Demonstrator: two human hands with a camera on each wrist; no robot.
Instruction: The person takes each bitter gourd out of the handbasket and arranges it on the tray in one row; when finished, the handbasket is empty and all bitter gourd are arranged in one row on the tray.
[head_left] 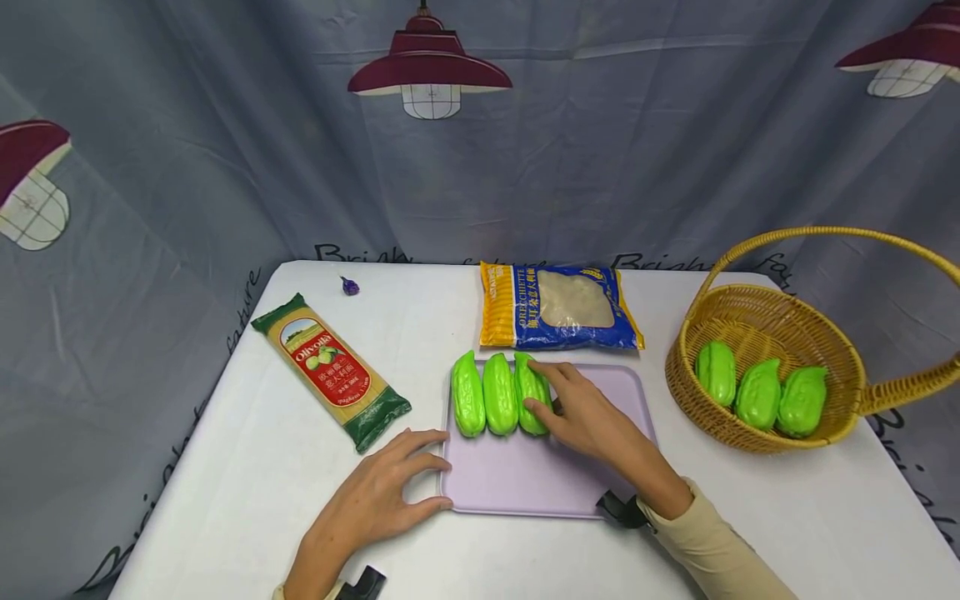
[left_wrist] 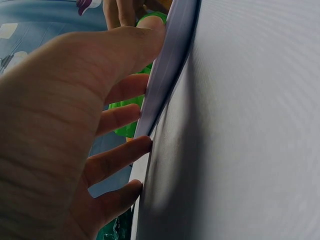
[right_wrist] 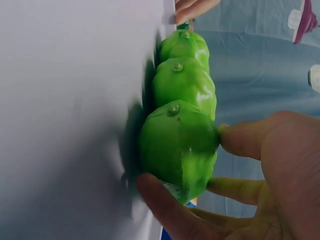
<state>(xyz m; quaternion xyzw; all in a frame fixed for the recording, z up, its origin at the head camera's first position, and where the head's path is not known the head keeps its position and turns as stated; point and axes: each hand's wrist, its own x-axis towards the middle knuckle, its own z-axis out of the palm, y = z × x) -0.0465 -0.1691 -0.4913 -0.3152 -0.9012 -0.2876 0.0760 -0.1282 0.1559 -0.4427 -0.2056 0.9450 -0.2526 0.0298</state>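
Observation:
Three bright green bitter melons stand side by side on the lilac tray (head_left: 517, 479), toward its back left: a left one (head_left: 467, 396), a middle one (head_left: 500, 396) and a right one (head_left: 529, 392). My right hand (head_left: 592, 412) grips the right bitter melon (right_wrist: 175, 145), thumb and fingers spread around its sides in the right wrist view. Beside the tray's left edge, my left hand (head_left: 378, 492) rests with fingers apart and lightly bent. Its fingertips lie along the tray's rim (left_wrist: 160, 75), and its thumb reaches the near left corner.
A wicker basket (head_left: 678, 375) with a tall handle stands at right, holding three more bitter melons (head_left: 759, 393). Behind the tray lies a blue and yellow pasta bag (head_left: 525, 321). A spaghetti packet (head_left: 337, 375) slants at left, with a small purple object (head_left: 349, 287) beyond it.

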